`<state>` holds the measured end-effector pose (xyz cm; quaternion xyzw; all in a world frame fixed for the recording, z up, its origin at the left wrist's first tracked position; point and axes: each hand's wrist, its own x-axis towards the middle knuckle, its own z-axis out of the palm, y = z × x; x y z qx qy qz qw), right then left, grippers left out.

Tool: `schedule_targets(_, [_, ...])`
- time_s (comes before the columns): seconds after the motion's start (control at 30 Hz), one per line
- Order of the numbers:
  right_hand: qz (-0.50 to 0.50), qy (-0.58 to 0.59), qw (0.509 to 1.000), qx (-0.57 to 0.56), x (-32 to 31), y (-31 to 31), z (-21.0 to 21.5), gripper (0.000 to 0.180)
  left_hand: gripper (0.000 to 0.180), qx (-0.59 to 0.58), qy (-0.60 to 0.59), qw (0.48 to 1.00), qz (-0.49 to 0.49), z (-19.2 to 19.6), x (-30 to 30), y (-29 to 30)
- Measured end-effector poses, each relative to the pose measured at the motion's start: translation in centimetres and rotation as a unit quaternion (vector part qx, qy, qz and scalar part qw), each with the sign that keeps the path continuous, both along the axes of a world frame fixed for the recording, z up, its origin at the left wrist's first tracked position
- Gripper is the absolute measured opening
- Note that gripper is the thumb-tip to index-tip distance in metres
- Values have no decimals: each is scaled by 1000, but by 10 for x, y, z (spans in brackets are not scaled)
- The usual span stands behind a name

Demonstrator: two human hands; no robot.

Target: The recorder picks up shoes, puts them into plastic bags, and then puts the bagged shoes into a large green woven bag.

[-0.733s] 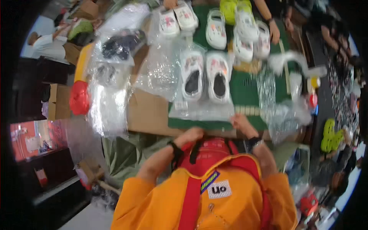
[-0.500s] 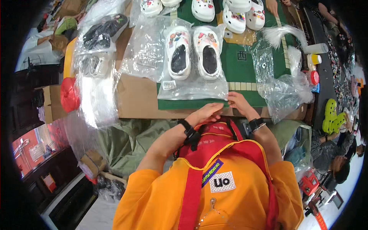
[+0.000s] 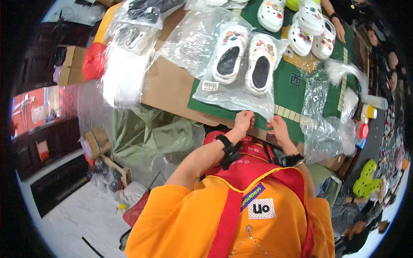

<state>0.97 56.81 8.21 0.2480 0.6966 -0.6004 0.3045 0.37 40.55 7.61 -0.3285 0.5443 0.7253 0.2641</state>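
Observation:
A clear plastic bag (image 3: 232, 100) lies in front of me with two white clogs (image 3: 259, 81) inside it, side by side. Colourful charms decorate the clogs' far ends, and their dark insoles face up. A small barcode label (image 3: 210, 85) is on the bag's near left part. My left hand (image 3: 243, 123) is closed in a pinch on the bag's near edge. At the near right corner, the fingers of my right hand (image 3: 279, 130) also pinch the plastic.
More charm-covered white clogs (image 3: 300, 39) stand at the far side of the green mat (image 3: 282, 99). Loose clear bags (image 3: 329, 133) lie right, near a red-lidded jar (image 3: 363, 130). Bagged dark shoes (image 3: 150, 12) and a red roll (image 3: 94, 61) are left. Another person's hand (image 3: 338, 29) reaches in far right.
My left hand has moved up from below the bag to its near edge. The right hand stays at the corner. The whole view has shifted and tilted.

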Motion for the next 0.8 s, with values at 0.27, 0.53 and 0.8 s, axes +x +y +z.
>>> schedule_targets(0.27, [3, -26, 997, -75, -21, -10, 13, 17, 24, 106, 27, 989, -94, 23, -2, 7])
schedule_targets(0.53, [69, -21, 997, -18, -23, -17, 29, 26, 20, -173, 133, 970, -110, 17, -2, 19])
schedule_targets(0.8, [115, -106, 982, -106, -22, 23, 36, 23, 16, -61, -38, 969, 238, 3, -27, -68])
